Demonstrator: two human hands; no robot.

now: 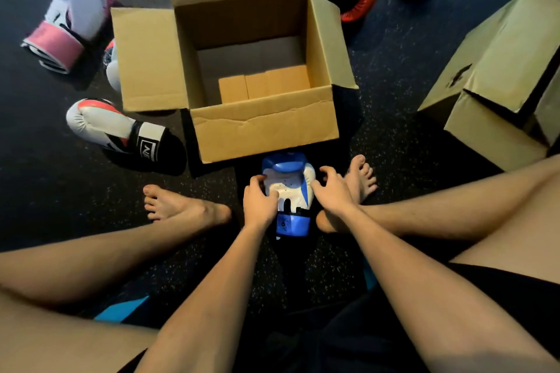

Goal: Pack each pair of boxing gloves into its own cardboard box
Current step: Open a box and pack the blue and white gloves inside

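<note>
One blue-and-white glove [288,188]: left hand [260,201] curls on its edge, right hand [330,191] splayed alongside, not clasping. Lopsided lift could snag the cardboard box [263,130].

glove [289,191] between 2 feet [181,209], open box [266,130] just beyond it, second box [491,76] to the right
</note>
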